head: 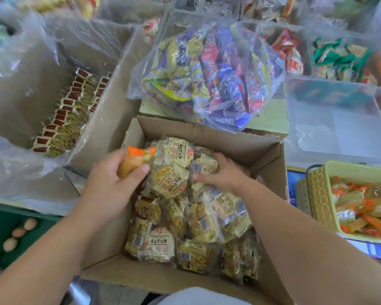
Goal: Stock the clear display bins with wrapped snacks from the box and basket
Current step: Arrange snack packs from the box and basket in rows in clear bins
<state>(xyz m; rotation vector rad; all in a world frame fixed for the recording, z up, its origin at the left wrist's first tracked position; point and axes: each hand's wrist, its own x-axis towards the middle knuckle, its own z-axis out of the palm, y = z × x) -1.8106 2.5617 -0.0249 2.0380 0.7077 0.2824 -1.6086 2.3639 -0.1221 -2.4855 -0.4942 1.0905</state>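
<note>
An open cardboard box point(229, 137) in front of me holds several yellow wrapped snack packs point(198, 221). My left hand point(112, 183) grips an orange-topped snack pack point(133, 159) together with a bunch of yellow packs point(172, 172) above the box's far left part. My right hand point(222, 170) reaches into the box, its fingers curled round yellow packs at the far side. A yellow-green basket point(317, 194) at the right holds orange-wrapped snacks point(365, 208). Clear display bins point(330, 102) stand at the back right.
A larger plastic-lined carton point(106, 119) at the left holds rows of brown-labelled packs point(70, 113). A clear bag of purple, red and yellow snacks point(209, 73) lies on a box behind. Filled bins of red and green snacks point(339, 58) stand at the back. Eggs point(20, 232) lie lower left.
</note>
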